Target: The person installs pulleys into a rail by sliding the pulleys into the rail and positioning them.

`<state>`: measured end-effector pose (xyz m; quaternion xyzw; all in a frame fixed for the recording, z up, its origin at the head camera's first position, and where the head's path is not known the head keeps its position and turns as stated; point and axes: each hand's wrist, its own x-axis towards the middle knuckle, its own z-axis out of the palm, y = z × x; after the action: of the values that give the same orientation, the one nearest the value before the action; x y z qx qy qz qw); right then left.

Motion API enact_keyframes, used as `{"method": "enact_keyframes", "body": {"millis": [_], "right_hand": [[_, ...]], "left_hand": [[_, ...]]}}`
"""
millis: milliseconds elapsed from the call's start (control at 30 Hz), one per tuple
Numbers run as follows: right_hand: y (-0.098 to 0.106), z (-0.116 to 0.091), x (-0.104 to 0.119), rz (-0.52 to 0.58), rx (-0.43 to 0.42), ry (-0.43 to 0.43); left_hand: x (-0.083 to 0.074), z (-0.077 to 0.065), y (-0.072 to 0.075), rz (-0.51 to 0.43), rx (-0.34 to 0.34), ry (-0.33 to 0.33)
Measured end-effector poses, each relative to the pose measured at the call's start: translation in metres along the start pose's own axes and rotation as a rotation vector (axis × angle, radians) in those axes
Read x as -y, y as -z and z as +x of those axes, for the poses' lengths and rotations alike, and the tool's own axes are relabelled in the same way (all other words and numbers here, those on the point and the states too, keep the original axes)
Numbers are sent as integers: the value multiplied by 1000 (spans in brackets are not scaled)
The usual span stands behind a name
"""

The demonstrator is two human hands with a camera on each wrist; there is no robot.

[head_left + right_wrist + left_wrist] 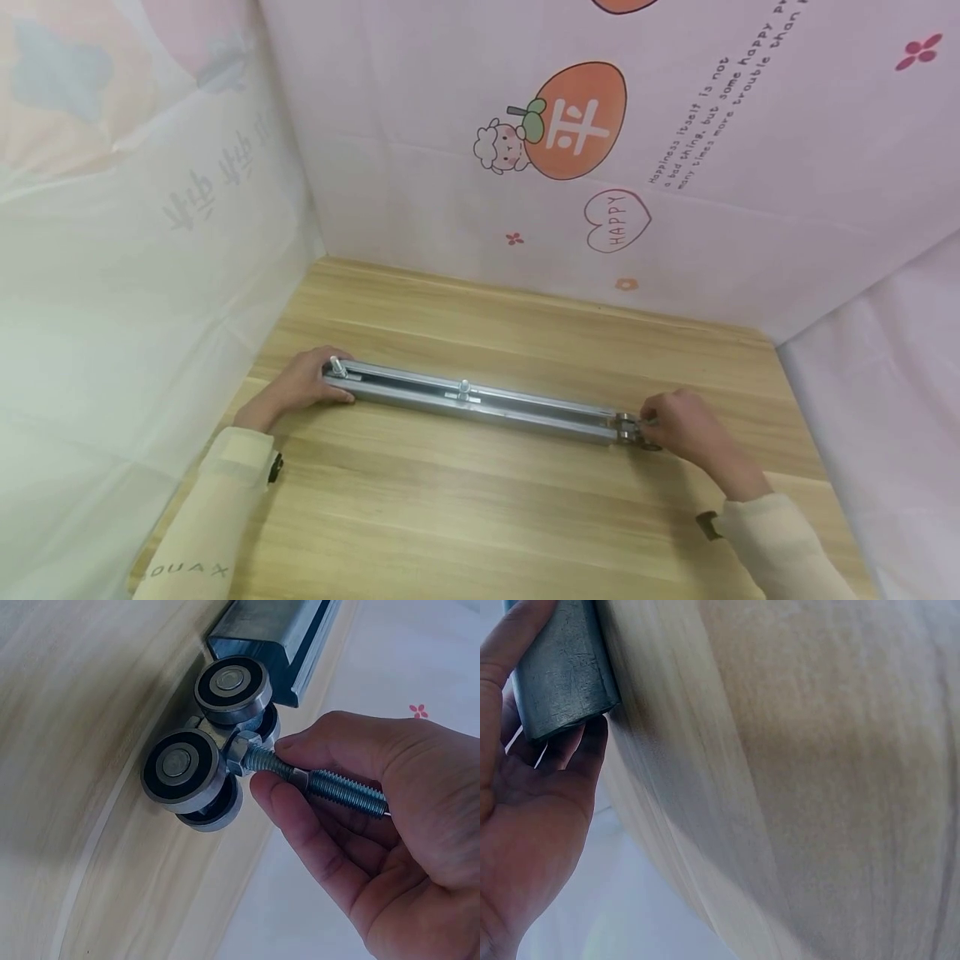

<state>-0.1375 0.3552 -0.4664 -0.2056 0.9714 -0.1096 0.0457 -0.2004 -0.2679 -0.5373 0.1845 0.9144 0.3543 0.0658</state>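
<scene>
A straight steel channel rail [525, 419] lies across the wooden table with its slot facing up. My left hand [300, 385] grips its left end, thumb on the near side and fingers around the far side. At the right end, my right hand [684, 427] pinches the threaded bolt [349, 793] of a roller trolley [177, 763] between thumb and fingers. The trolley has several black-and-silver wheels and a hex nut at the bolt's base. One wheel pair is right at the rail's open end; the other is outside. The left wrist view shows the rail's end [566, 675] against the fingers.
Two upright bolts with small plates sit in the slot, one near the left end [337, 367] and one near the middle [464, 389]. White and pink printed sheets [420, 192] enclose the wooden table [450, 517] at the back and both sides.
</scene>
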Motion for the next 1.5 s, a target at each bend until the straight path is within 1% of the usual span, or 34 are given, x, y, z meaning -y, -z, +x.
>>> {"method": "enact_keyframes", "body": {"millis": [267, 333, 433, 633, 767, 1033, 1300, 1500], "right_hand": [[-5, 5, 5, 12, 0, 28], [-5, 6, 7, 14, 3, 32], [-5, 7, 9, 23, 13, 30], [-7, 6, 11, 47, 7, 32], [-9, 5, 13, 56, 7, 26], [-8, 7, 18, 68, -9, 41], [-9, 8, 21, 92, 37, 15], [-8, 9, 24, 103, 29, 29]], "left_hand": [[-2, 2, 0, 2, -5, -13], [-1, 1, 0, 1, -6, -7], [-1, 1, 1, 3, -5, -3], [-1, 0, 0, 13, -4, -7], [-2, -1, 0, 6, -5, -3], [-2, 0, -1, -3, -11, 0], [0, -1, -1, -11, -9, -9], [0, -1, -1, -13, -12, -9]]}}
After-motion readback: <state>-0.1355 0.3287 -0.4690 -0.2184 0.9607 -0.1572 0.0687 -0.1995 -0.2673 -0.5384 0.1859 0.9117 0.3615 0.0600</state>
